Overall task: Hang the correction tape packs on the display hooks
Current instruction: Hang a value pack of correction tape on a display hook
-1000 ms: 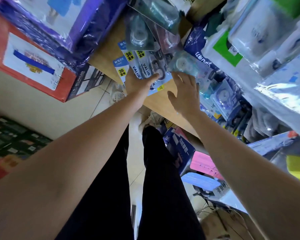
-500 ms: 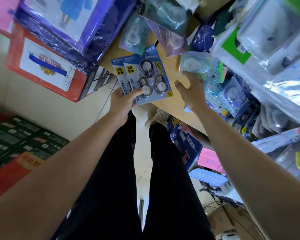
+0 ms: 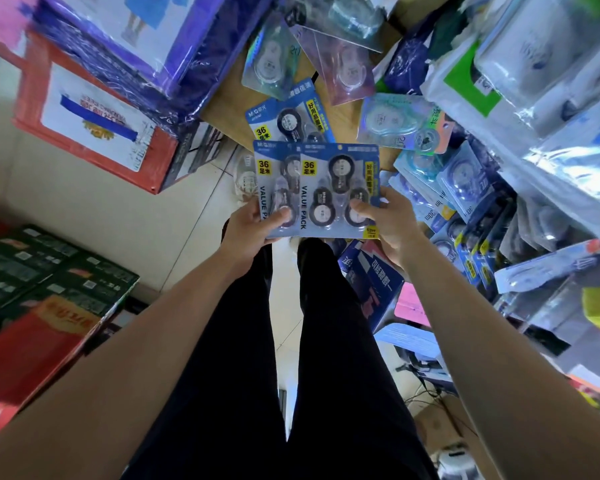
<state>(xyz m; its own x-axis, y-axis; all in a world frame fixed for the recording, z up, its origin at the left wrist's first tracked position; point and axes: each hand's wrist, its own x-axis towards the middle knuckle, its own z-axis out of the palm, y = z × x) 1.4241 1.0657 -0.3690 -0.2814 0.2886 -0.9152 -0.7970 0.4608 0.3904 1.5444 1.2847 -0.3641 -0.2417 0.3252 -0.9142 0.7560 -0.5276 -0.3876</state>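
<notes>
Bright, even light floods the wide-angle view. Glare whitens the plastic bags at right, the edges bow and smear into blur, and the blue packs at centre read fairly sharp.

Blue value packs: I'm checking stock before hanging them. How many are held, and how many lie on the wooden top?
Held value packs: 2
Loose value pack lying on the wooden top: 1
Total: 3
</notes>
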